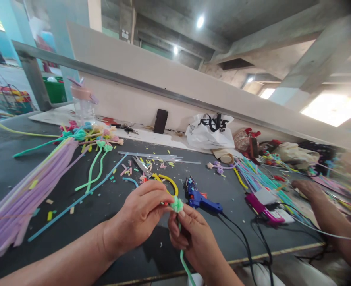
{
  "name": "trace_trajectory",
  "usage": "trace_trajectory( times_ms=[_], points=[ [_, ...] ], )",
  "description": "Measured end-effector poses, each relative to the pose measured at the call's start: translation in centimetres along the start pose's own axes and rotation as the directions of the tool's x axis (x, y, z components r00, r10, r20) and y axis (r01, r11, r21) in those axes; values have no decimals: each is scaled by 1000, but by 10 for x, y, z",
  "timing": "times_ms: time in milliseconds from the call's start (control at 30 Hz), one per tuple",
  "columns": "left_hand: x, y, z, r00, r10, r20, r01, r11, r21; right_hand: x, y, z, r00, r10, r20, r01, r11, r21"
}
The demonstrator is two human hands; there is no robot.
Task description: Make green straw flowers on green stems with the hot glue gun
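Observation:
My right hand is closed round the top of a mint-green pipe-cleaner flower, whose green stem hangs down below the fist. My left hand pinches at the left side of the same flower head, fingertips touching it; exactly what they grip is hidden. Just behind the hands lie scissors with yellow handles, partly covered by my left hand. To the right a blue glue gun rests on the dark table.
A bundle of lilac fuzzy stems and finished flowers lie left. Clear glue sticks, a phone and a white bag are at the back. A magenta power strip and a co-worker's hand are right.

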State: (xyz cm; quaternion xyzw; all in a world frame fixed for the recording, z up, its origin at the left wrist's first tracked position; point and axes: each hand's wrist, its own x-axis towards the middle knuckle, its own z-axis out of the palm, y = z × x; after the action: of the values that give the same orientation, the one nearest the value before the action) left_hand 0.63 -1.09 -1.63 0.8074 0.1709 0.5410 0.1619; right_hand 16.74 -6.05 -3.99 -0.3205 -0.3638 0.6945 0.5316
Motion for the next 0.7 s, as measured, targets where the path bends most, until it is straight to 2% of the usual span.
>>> trace_trajectory(
  times_ms=[167,500,700],
  points=[
    [-2,-2,1,999,-15,48,15,1000,-9,-1,-5,1,996,83,-12,-83,997,-6],
    [0,-3,1,995,-100,-1,100,995,-5,-2,-4,1,995,92,-24,-93,994,-61],
    [-2,-4,3,994,-89,67,91,996,-16,-3,-3,2,998,49,-33,-53,987,-149]
  ],
)
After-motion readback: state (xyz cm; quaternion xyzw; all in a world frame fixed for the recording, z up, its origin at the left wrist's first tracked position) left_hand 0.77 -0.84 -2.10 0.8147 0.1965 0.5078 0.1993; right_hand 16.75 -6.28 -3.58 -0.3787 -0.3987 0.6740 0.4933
